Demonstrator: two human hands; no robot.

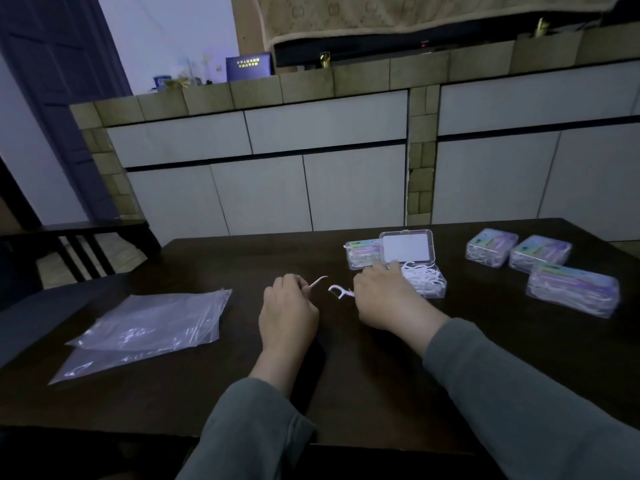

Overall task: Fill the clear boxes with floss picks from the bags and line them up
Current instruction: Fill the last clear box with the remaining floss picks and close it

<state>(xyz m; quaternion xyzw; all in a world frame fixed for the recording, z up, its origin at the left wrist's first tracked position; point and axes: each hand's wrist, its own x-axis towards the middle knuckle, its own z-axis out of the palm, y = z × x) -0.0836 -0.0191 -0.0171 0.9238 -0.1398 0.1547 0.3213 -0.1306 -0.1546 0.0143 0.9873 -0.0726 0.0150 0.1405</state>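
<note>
I see the dark counter filling the lower view, both grey sleeves reaching over it; behind it stands a run of pale cabinets with a tiled top; a dark chair sits off the counter's left end.

On the counter's left lies a flat stack of clear bags, well apart from the boxes; on the right three closed boxes packed with picks sit close together, two in a back row and one nearer me.

Near the middle the open box holds a loose heap of white picks, its lid raised behind it; a fourth filled box sits just beside it on the left, partly behind the lid.

My left hand has its grip curled, pinching a pick by one end so the thin tip points up and right; my right hand rests at the open box's near-left corner, its grip closed on a second pick whose forked head sticks out to the left; the two picks are near each other but apart.
</note>
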